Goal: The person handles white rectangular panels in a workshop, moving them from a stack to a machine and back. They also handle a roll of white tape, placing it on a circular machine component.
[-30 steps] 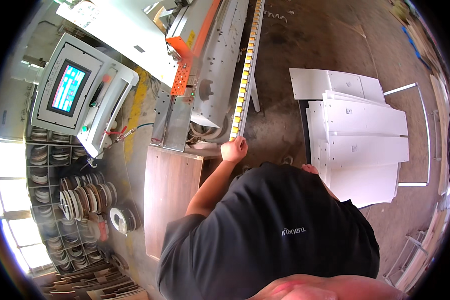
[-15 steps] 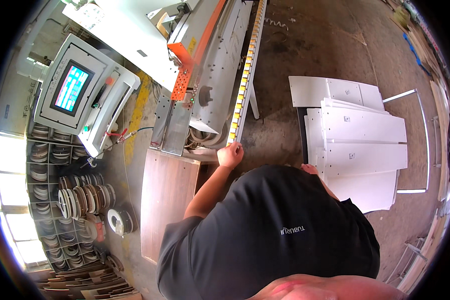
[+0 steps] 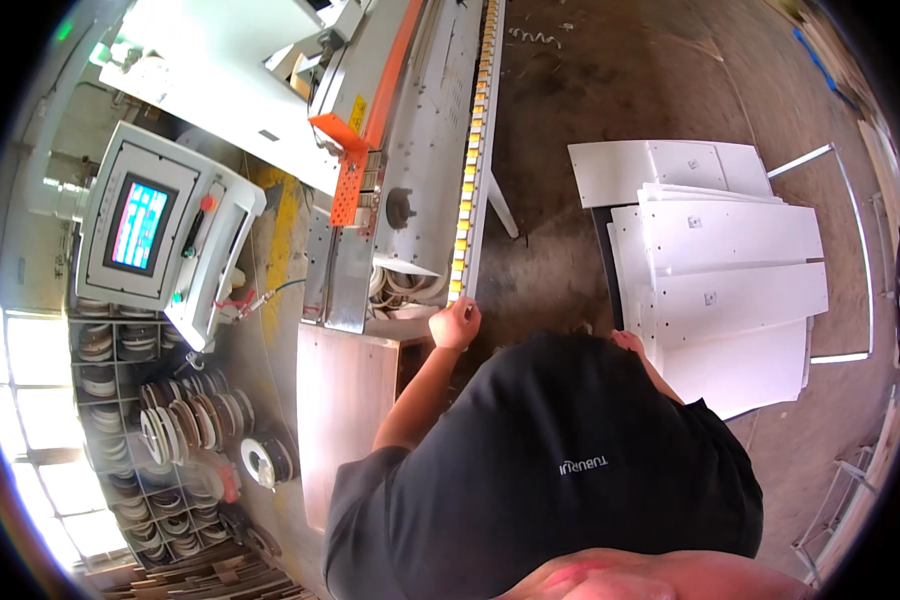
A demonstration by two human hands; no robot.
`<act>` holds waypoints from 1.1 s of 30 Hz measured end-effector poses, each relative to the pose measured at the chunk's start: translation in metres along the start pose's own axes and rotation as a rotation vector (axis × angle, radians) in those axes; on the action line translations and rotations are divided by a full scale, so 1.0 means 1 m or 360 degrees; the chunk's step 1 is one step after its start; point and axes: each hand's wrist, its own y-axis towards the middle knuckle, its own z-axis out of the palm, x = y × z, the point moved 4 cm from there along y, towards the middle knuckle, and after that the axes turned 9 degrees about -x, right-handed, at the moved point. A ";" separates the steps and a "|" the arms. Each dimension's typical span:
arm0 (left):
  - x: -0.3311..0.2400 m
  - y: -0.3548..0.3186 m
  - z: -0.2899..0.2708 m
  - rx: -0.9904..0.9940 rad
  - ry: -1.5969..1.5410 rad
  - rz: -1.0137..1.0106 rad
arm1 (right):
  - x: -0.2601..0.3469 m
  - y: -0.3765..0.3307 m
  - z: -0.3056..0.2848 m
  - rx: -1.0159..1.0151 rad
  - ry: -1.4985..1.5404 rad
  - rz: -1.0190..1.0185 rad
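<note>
My left hand (image 3: pixel 457 323) is closed at the near end of a long rail (image 3: pixel 463 240) fitted with yellow-and-white rollers. Its fingers curl in against that end. My right hand (image 3: pixel 628 342) shows only in part past my dark shirt, close to the left edge of a stack of white panels (image 3: pixel 735 235). Whether it touches them I cannot tell, and most of its fingers are hidden. The panels lie fanned in uneven layers, some with small holes and labels.
Left of the rail runs a long machine with an orange guard (image 3: pixel 350 185). Its control panel (image 3: pixel 142 225) has a lit screen. A wood-grain cabinet (image 3: pixel 345 400) stands by my left arm. Rolls of edge banding (image 3: pixel 195 420) fill a rack farther left. A white frame (image 3: pixel 865 260) lies beyond the panels.
The view has shifted slightly, so the machine and rail sit farther left and the control panel lower. My left hand stays at the rail's end, my right hand by the panels.
</note>
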 end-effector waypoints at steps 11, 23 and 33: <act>-0.032 0.005 0.014 0.0079 0.0379 -0.0677 | -0.052 0.050 -0.079 0.0100 0.0011 0.0185; -0.130 0.150 0.257 0.1271 -0.0361 -0.0350 | -0.114 0.081 -0.105 -0.0169 -0.0235 -0.0021; -0.236 0.351 0.564 0.2160 0.0124 0.0669 | 0.036 0.049 -0.161 -0.0549 0.0769 0.1176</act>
